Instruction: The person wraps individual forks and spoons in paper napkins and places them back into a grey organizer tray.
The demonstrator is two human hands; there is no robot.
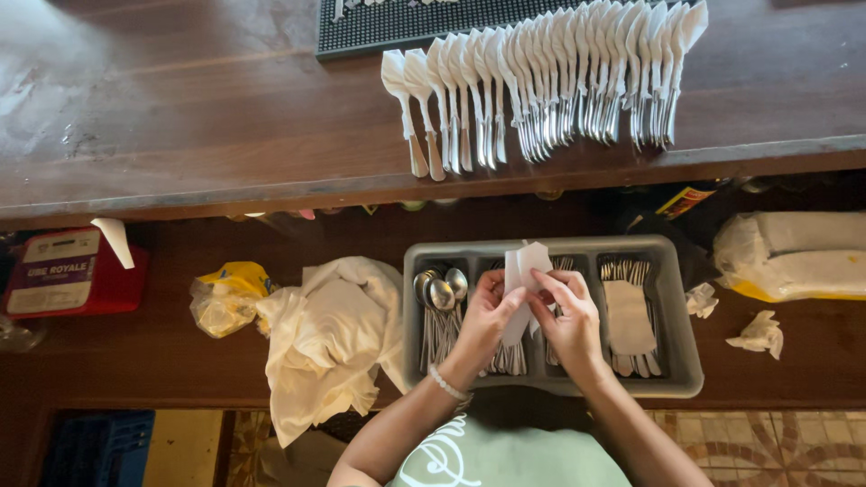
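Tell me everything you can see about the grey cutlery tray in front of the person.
The grey cutlery tray looks like plastic, rectangular with rounded corners and split into lengthwise compartments. It rests flat on the lower dark wooden shelf, below the counter. Spoons fill its left compartment, forks the right one, with a white napkin lying over them. Both hands work above its middle compartments. A crumpled cream cloth lies at its left edge.

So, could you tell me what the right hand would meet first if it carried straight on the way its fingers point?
The right hand points up-left at the white napkin it already touches; beyond that, probably the grey cutlery tray's far wall, though depth is unclear.
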